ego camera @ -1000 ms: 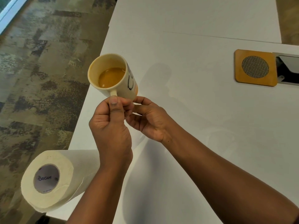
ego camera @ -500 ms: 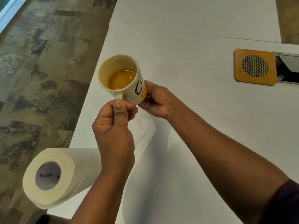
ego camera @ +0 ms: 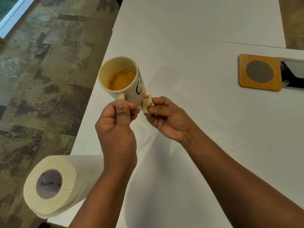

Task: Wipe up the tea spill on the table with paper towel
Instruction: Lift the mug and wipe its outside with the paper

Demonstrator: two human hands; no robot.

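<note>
A cream mug (ego camera: 128,91) half full of amber tea is held above the white table (ego camera: 205,120), tilted toward me. My left hand (ego camera: 117,124) grips its handle from below. My right hand (ego camera: 167,119) pinches a small crumpled, tea-stained wad of paper towel (ego camera: 147,103) against the mug's lower right side, near its base. A paper towel roll (ego camera: 54,183) lies on its side at the table's near left corner, partly over the edge. No spill shows on the tabletop.
A square wooden coaster with a round mesh centre (ego camera: 259,72) sits at the right. Beside it is an open cable hatch (ego camera: 294,73) in the table. The table's left edge drops to patterned carpet (ego camera: 41,79). A seam crosses the far table.
The mug has shifted slightly right. My right hand came out from behind the mug's base, and the paper wad now shows pressed to the mug's side.
</note>
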